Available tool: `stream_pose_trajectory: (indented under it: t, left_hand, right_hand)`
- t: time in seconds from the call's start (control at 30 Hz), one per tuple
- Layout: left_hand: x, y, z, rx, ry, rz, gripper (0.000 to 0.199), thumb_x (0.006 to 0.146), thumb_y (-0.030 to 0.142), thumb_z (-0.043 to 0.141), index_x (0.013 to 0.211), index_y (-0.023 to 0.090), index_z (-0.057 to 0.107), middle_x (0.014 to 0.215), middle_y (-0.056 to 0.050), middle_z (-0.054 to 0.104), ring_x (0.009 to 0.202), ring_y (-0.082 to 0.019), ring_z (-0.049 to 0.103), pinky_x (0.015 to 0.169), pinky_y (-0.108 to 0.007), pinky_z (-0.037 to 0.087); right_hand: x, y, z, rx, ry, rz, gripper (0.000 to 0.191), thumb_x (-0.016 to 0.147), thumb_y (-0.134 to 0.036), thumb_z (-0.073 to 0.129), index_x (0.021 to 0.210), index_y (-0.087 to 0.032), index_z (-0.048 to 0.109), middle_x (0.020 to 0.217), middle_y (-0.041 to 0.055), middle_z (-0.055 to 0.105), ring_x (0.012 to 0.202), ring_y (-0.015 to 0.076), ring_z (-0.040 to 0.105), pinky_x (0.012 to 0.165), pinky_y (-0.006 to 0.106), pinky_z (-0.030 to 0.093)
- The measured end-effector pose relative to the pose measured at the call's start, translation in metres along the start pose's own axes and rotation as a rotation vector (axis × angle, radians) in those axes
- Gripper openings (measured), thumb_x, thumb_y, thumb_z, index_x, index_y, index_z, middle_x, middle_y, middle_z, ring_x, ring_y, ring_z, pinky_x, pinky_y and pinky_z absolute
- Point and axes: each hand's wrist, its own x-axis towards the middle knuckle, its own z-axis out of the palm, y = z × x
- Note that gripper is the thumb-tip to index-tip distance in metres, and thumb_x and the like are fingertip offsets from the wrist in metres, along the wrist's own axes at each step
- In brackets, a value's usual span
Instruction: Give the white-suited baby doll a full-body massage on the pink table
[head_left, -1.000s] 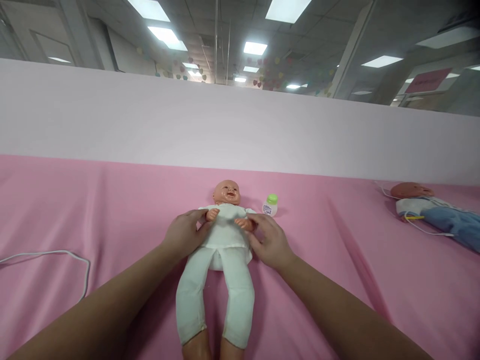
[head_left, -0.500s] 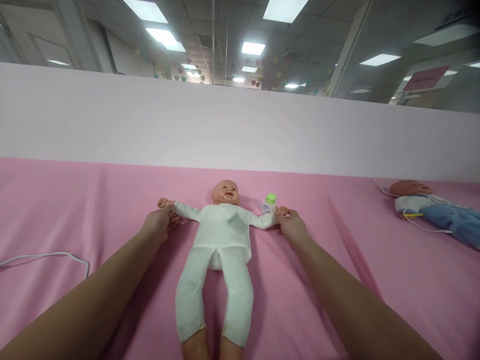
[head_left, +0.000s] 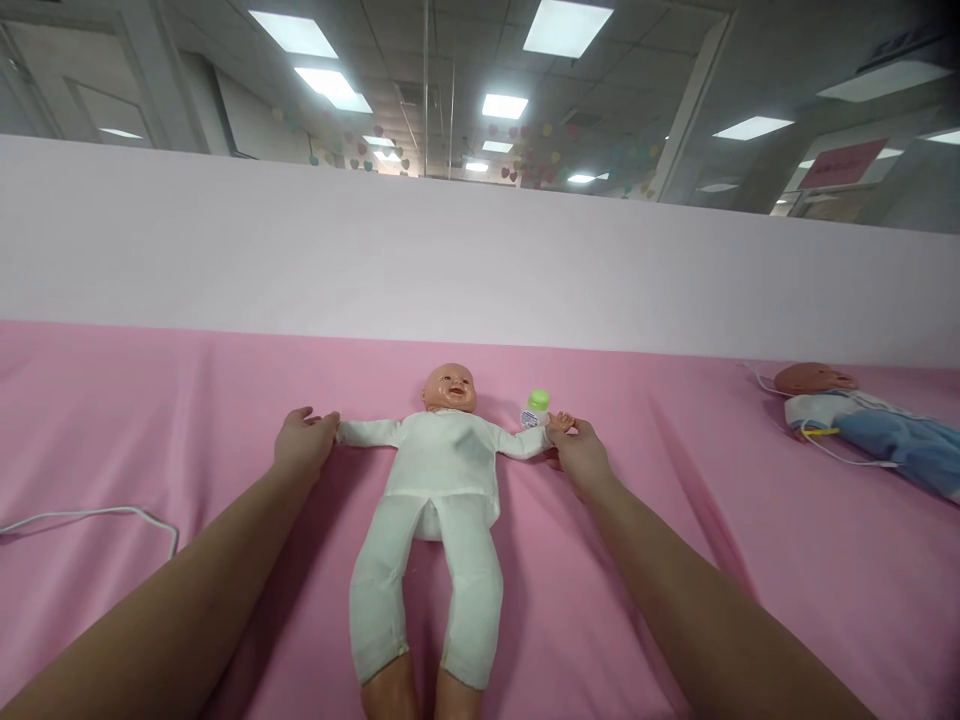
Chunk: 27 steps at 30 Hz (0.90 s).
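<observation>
A pink cloth [head_left: 240, 400] covers the surface, creased at the left and rucked into a long fold at the right. On it lies a doll in white [head_left: 446, 455], face up, arms spread. Near its head stands a green-capped bottle [head_left: 538, 401] — upright. A white cord [head_left: 112, 511] curves across the left; a blue-clad doll [head_left: 900, 440] lies far right.

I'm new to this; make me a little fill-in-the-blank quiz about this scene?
The plastic baby doll in white cloth clothes lies on wide ____ fabric.
The small, labelled plastic bottle has a ____ cap.
The bottle stands closer to the person's right hand than to the ____ hand.

Missing words: pink; green; left.
</observation>
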Motion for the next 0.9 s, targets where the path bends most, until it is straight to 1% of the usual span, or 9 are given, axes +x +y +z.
stream_pose_trajectory:
  t: [0.1,0.23,0.4,0.47,0.53,0.63,0.77,0.83,0.9]
  left_hand:
    - [0.0,0.0,-0.004,0.172,-0.044,0.079,0.06,0.083,0.046,0.068,0.138,0.022,0.062,0.137,-0.015,0.068,0.108,-0.035,0.071,0.086,-0.044,0.056]
    - [-0.007,0.006,-0.004,0.377,-0.153,0.197,0.038,0.088,0.042,0.059,0.119,0.022,0.071,0.124,-0.014,0.075,0.109,-0.036,0.07,0.088,-0.044,0.053]
    - [-0.018,0.015,-0.008,0.434,-0.19,0.289,0.024,0.087,0.04,0.06,0.095,0.022,0.074,0.112,-0.016,0.077,0.109,-0.04,0.069,0.093,-0.046,0.05]
    - [-0.025,0.019,-0.009,0.437,-0.193,0.338,0.022,0.084,0.039,0.065,0.093,0.021,0.074,0.118,-0.018,0.075,0.119,-0.042,0.065,0.105,-0.047,0.045]
    - [-0.036,0.024,-0.011,0.499,-0.178,0.4,0.027,0.083,0.038,0.066,0.102,0.02,0.074,0.13,-0.02,0.07,0.131,-0.043,0.057,0.114,-0.05,0.036]
    - [-0.069,0.035,-0.019,0.667,-0.208,0.489,0.039,0.088,0.038,0.062,0.119,0.018,0.072,0.135,-0.021,0.067,0.135,-0.042,0.054,0.117,-0.053,0.034]
    - [-0.137,0.038,-0.047,0.599,-0.408,0.688,0.045,0.094,0.04,0.058,0.135,0.026,0.07,0.151,-0.011,0.06,0.148,-0.037,0.044,0.122,-0.05,0.034]
    - [-0.173,0.026,-0.068,0.533,-0.403,0.662,0.038,0.098,0.042,0.054,0.129,0.031,0.074,0.152,-0.006,0.06,0.145,-0.035,0.049,0.119,-0.049,0.042]
    - [-0.206,0.006,-0.089,0.435,-0.294,0.699,0.035,0.099,0.04,0.054,0.127,0.037,0.075,0.148,-0.003,0.064,0.137,-0.032,0.06,0.113,-0.046,0.051]
  right_hand:
    - [-0.001,-0.001,0.001,0.022,-0.001,-0.005,0.06,0.084,-0.035,0.073,0.139,-0.022,0.052,0.122,0.0121,0.073,0.086,0.0226,0.078,0.064,0.029,0.067]
    - [-0.002,0.0,0.001,0.025,-0.023,-0.039,0.059,0.083,-0.034,0.073,0.137,-0.023,0.053,0.125,0.0115,0.073,0.085,0.0224,0.078,0.064,0.03,0.067]
    - [0.004,0.007,0.002,0.05,-0.066,-0.082,0.062,0.082,-0.037,0.075,0.138,-0.022,0.053,0.119,0.0115,0.076,0.078,0.0229,0.078,0.067,0.034,0.067]
    - [0.006,0.009,0.003,0.055,-0.076,-0.097,0.062,0.082,-0.038,0.074,0.138,-0.023,0.053,0.121,0.012,0.075,0.078,0.0236,0.078,0.067,0.035,0.067]
    - [0.006,0.011,0.003,0.058,-0.086,-0.109,0.062,0.082,-0.038,0.074,0.138,-0.023,0.053,0.124,0.0125,0.074,0.081,0.0244,0.079,0.068,0.035,0.068]
    - [0.006,0.011,0.003,0.072,-0.102,-0.115,0.062,0.082,-0.039,0.075,0.138,-0.024,0.053,0.128,0.0133,0.072,0.088,0.0257,0.079,0.068,0.035,0.068]
    - [0.008,0.013,0.004,0.07,-0.107,-0.124,0.063,0.082,-0.041,0.075,0.138,-0.023,0.052,0.127,0.0127,0.073,0.087,0.0252,0.078,0.069,0.036,0.068]
    - [0.011,0.015,0.005,0.044,-0.102,-0.141,0.062,0.083,-0.042,0.075,0.138,-0.023,0.053,0.12,0.0111,0.075,0.083,0.0246,0.078,0.069,0.036,0.067]
    - [0.013,0.018,0.007,0.031,-0.092,-0.165,0.061,0.082,-0.042,0.076,0.137,-0.023,0.055,0.115,0.0096,0.077,0.081,0.0243,0.078,0.069,0.036,0.066]
